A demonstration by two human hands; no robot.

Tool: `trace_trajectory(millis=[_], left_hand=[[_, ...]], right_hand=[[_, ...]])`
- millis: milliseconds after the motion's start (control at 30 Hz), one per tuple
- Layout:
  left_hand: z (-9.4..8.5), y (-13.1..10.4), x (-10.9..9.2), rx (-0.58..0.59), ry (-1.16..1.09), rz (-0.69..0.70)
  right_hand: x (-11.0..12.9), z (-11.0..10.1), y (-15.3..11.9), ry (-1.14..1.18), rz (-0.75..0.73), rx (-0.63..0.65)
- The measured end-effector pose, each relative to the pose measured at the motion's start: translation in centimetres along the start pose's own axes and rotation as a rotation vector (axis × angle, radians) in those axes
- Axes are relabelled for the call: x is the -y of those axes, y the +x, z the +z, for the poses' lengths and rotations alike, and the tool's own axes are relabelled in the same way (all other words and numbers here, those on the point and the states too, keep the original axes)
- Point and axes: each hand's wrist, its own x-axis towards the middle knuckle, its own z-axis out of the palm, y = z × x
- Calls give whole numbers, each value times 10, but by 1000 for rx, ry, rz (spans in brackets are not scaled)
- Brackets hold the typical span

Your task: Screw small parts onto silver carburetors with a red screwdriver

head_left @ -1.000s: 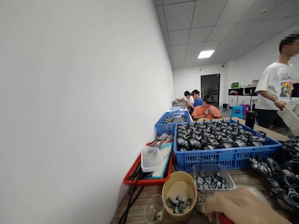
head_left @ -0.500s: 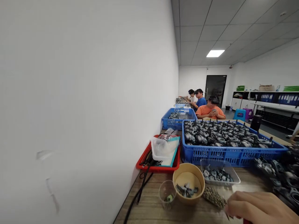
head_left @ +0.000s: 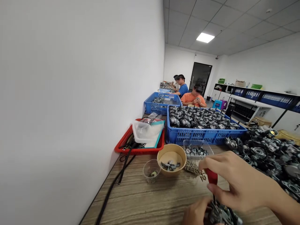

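My right hand (head_left: 239,179) is closed around the red handle of a screwdriver (head_left: 212,177), its shaft pointing down onto a metal part (head_left: 223,214) at the bottom edge. Fingers of my left hand (head_left: 197,212) wrap round the left side of that metal part, which the frame's edge partly cuts off. Just beyond my right hand lies a pile of small brass-coloured screws (head_left: 193,167). A round tan bowl (head_left: 172,148) with small grey pieces and a clear cup (head_left: 152,170) stand to the left.
Behind are a clear tray (head_left: 211,153) of small parts, a blue crate (head_left: 182,135) full of black metal units, and a red basket (head_left: 140,151). More units are heaped at right (head_left: 264,156). Black cables (head_left: 112,189) lie near the wall. Other people sit farther back.
The view has tilted down and turned right. My right hand has left the screws and now holds the red screwdriver upright on the metal part. My left hand has come into view.
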Motion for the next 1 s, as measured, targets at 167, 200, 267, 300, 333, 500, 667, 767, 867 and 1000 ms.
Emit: trace_trajectory(millis=[167, 200, 267, 300, 333, 500, 667, 767, 867, 1000], left_hand=[[-8, -11, -34, 26, 50, -68], [-9, -12, -37, 25, 51, -66], [-11, -13, -40, 24, 42, -55], [-11, -13, -40, 24, 36, -50], [-11, -14, -39, 26, 30, -47], [-9, -14, -33, 3, -18, -24], [-8, -15, -31, -31, -38, 53], [-7, -16, -31, -42, -36, 73], [-6, -16, -29, -44, -47, 69], [-6, -15, -28, -44, -50, 74]], right_hand=[[-2, -8, -8, -34, -12, -5], [-5, -8, -15, -62, -12, -49], [-15, -2, -35, -53, 47, -180], [-22, 3, -47, -12, 114, -243], [-30, 10, -61, 3, 227, -377], [-67, 60, -114, 19, 570, -593], [-80, 96, -130, 57, 639, -603], [-83, 105, -130, 61, 656, -595], [-86, 108, -129, 41, 657, -595], [-86, 107, -128, 6, 662, -604]])
